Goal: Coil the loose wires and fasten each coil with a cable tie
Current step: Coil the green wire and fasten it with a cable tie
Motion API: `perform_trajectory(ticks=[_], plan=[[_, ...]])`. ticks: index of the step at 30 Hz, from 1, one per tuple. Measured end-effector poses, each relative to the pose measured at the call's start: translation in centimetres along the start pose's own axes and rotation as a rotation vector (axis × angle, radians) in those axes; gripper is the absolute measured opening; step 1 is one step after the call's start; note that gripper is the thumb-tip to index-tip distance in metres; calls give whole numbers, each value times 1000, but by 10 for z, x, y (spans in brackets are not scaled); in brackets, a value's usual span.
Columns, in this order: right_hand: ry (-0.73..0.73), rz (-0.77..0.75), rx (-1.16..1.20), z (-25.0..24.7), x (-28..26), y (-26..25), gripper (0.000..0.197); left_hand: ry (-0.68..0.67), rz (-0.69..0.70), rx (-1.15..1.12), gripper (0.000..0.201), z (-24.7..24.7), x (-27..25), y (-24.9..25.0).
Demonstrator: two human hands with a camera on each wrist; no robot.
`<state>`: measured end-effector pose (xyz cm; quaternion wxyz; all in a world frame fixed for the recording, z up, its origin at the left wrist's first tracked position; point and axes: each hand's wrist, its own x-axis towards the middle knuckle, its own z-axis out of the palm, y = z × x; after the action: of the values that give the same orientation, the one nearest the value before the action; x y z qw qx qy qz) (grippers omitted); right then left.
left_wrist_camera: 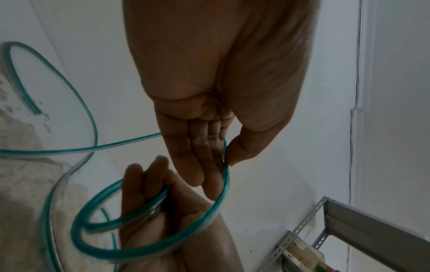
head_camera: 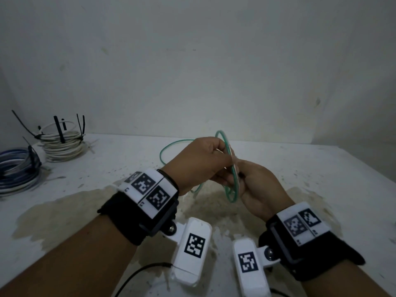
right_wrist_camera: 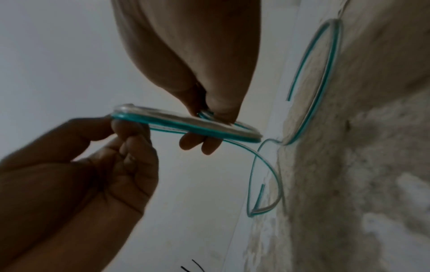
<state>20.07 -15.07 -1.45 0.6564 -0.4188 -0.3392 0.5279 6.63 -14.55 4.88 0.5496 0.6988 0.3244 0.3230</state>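
Left hand: the left hand [head_camera: 199,161] is raised above the table, back toward the head camera, wrist bent so the knuckles point right. In the left wrist view its thumb presses the green wire against the side of the nearly straight fingers [left_wrist_camera: 197,152], a pinch on the top of the coil.
Right hand: the right hand [head_camera: 257,185] sits just right of and slightly below the left, touching it at the fingertips. Its fingers curl around the lower part of the coil, with the strands running across the fingers and under the thumb in the left wrist view; it grasps the coil.
Green wire: the green wire [head_camera: 230,168] forms a small coil of a few turns, held upright and edge-on between both hands, off the table. A loose tail leaves the coil, arcs out behind the left hand and drops to the table surface, where it lies in an open curve with a free end.
Forearms: both reach forward from the bottom of the head view, each with a black wrist strap carrying white marker blocks.
Table: the white table [head_camera: 321,168] is stained beige under the hands.
White coil: a white coil [head_camera: 62,144] bound with black cable ties [head_camera: 61,129] sits at far left, near the wall.
Blue coil: a blue coil [head_camera: 17,170] lies just left of it, at the frame edge.
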Motion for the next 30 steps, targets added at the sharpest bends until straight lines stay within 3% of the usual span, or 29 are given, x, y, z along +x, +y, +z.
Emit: perform_trajectory(ticks=[8, 14, 18, 22, 26, 28, 30], plan=[[-67, -53, -253, 5, -20, 6, 25, 163, 62, -73, 4, -4, 10, -2], [-103, 28, -14, 6, -30, 5, 37, 314, 113, -15, 10, -13, 20, -12], [-108, -78, -254, 7, -33, 6, 30, 356, 96, -6, 11, -15, 22, -19], [-125, -142, -412, 3, -38, -1, 36, 360, 62, -39, 14, -18, 23, -27], [-113, -137, -491, 4, -40, -8, 37, 338, 61, -72, 14, -18, 21, -30], [-107, -134, -537, 5, -40, -15, 38, 389, 59, 65, 17, -20, 22, -30], [-103, -118, -553, 8, -41, -27, 35, 507, 153, 394, 25, -21, 22, -29]])
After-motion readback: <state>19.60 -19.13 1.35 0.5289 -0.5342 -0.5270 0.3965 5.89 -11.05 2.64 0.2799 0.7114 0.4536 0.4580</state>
